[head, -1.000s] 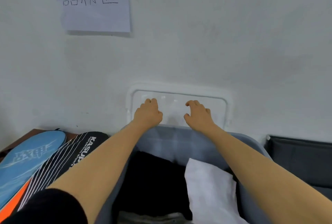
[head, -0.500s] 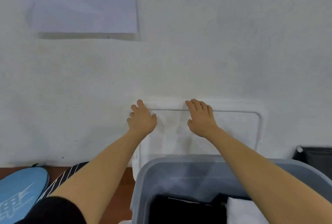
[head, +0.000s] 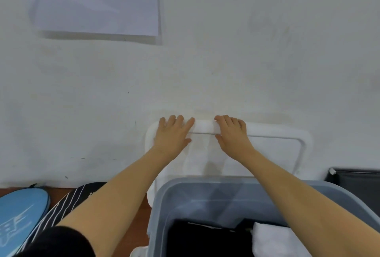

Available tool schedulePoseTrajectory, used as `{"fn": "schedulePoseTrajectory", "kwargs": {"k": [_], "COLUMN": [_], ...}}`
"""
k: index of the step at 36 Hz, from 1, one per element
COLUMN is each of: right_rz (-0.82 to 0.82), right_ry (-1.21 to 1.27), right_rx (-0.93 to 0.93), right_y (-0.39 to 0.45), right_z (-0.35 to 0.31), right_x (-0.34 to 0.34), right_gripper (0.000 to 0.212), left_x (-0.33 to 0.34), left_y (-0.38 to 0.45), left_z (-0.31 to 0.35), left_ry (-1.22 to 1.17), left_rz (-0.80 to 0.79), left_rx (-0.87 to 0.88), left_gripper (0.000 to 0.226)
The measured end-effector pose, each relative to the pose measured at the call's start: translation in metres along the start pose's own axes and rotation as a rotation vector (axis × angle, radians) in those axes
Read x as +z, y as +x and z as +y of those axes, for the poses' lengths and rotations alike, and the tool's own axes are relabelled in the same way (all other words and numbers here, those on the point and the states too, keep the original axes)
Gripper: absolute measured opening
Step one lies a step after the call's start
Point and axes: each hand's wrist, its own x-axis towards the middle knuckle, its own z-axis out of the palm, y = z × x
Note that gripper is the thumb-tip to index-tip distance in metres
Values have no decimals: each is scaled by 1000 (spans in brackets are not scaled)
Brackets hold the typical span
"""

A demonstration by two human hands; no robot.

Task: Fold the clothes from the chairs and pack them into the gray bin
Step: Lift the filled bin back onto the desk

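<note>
Both hands on the white lid behind the gray bin

Left hand (head: pixel 172 135) and right hand (head: pixel 232 134) curl their fingers over the white lid's (head: pixel 277 133) top rim, at 12 o'clock of the gray bin (head: pixel 205 199).

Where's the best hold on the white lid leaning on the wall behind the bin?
Probably the white lid by its raised top rim, from above, fingers hooked over it. It stands upright against the wall behind the gray bin, which blocks its lower edge; both hands already sit there, left hand, right hand.
</note>
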Motion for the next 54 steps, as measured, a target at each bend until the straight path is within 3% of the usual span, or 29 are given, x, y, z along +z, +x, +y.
{"fn": "schedulePoseTrajectory", "kwargs": {"k": [4, 8, 17, 21, 26, 30, 35, 39, 44, 48, 54], "right_rz": [-47, 99, 355, 440, 571, 674, 771, 688, 507, 377, 172], "right_ry": [-166, -299, -363, -363, -375, -344, -214, -77, 68, 140, 193], "right_rx": [-89, -152, -181, -155, -167, -164, -164, -140, -139, -147, -108], "right_y": [-12, -27, -29, -29, -35, -35, -32, -34, -41, -41, -41], "right_z": [-1, 2, 16, 22, 31, 39, 47, 50, 51, 49, 54], "right_x": [-24, -41, -144, -193, -253, -294, -332, -341, -333, -320, -273], "right_gripper": [38, 50, 71, 66, 68, 65, 56, 51, 39, 35, 33], "left_x": [-21, -42, -147, -194, -246, -292, -333, -338, -329, -310, -260], "left_y": [-5, -14, -7, -4, -2, 0, 4, 5, 0, 1, 0], "left_z": [17, 25, 45, 63, 79, 94, 102, 103, 99, 93, 88], "left_ry": [69, 120, 240, 301, 401, 443, 397, 214, 41, -6, -88], "left_rz": [-3, 7, 246, 276, 478, 629, 675, 709, 511, 423, 217], "left_rx": [-22, 19, 1, -60, -54, -33, -48, 32, 16, 10, -2], "left_gripper": [49, 43, 44, 45, 65, 58, 66, 31, 54, 37, 35]}}
